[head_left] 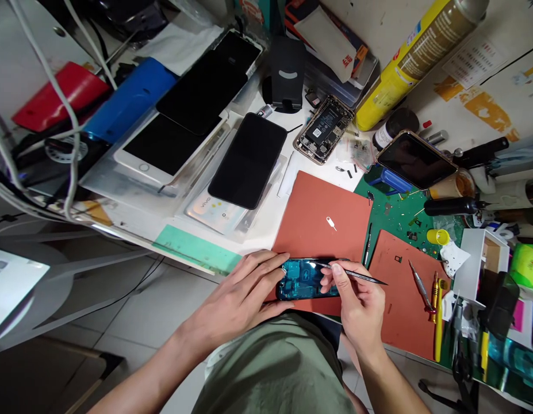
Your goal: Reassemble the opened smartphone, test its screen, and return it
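Note:
A phone (308, 277) with a blue, circuit-patterned face lies on the reddish-brown mat (324, 213) at the table's front edge. My left hand (249, 287) rests at the phone's left end, its fingers stretched out over the top and bottom edges. A thin dark pointed tool (364, 277) is pinched in my right hand (356, 296), over the phone's right part. One end of the tool reaches the phone's upper edge; whether it touches is unclear. My right fingers hide the phone's right end. Above the phone, a small SIM pin (331, 223) lies on the mat.
Several dark-screened phones (248, 160) lie at the upper left. An opened phone (324, 129) sits behind the mat, near a yellow spray can (404, 69). A second mat (406, 299) on the right carries a screwdriver (420, 284). A white box (482, 264) stands beyond it.

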Action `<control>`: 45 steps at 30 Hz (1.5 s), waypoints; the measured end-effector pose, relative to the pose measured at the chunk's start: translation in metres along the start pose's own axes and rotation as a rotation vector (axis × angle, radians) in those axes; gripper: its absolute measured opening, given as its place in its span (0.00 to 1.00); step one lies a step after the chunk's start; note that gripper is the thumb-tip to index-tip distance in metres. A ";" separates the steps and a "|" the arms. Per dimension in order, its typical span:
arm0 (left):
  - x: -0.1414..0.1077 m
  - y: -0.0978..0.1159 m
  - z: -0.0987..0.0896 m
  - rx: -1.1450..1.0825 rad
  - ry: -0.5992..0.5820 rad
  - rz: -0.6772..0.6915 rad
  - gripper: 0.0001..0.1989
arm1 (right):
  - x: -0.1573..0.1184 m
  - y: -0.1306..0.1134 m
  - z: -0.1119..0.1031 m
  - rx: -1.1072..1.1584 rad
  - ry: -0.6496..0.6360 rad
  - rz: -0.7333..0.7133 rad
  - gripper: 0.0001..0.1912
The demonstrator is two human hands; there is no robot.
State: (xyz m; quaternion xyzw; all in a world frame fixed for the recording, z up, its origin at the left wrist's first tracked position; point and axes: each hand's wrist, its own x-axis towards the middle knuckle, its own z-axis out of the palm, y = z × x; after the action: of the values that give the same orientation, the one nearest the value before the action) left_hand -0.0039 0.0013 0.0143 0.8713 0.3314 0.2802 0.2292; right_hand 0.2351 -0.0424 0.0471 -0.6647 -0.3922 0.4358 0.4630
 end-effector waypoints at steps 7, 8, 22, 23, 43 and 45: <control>0.004 0.002 -0.003 0.035 0.016 0.022 0.26 | 0.000 -0.004 0.008 -0.023 0.005 0.002 0.10; 0.004 0.002 -0.003 0.031 0.015 0.018 0.26 | 0.000 -0.004 0.010 -0.028 0.003 0.002 0.11; -0.002 0.002 0.001 -0.032 0.037 -0.055 0.21 | -0.003 -0.013 0.023 0.011 0.000 0.004 0.11; -0.003 0.002 0.002 -0.035 0.031 -0.060 0.21 | -0.004 -0.013 0.025 0.025 -0.010 0.004 0.11; -0.001 0.001 0.001 -0.005 0.057 -0.023 0.24 | -0.010 -0.012 0.032 -0.062 0.098 0.026 0.14; -0.001 0.002 0.001 -0.005 0.056 -0.024 0.24 | -0.010 -0.010 0.027 -0.058 0.118 0.043 0.13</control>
State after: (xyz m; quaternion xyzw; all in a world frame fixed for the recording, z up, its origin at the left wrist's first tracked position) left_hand -0.0028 -0.0008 0.0141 0.8586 0.3474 0.3023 0.2252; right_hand 0.2055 -0.0417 0.0532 -0.7107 -0.3625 0.3939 0.4564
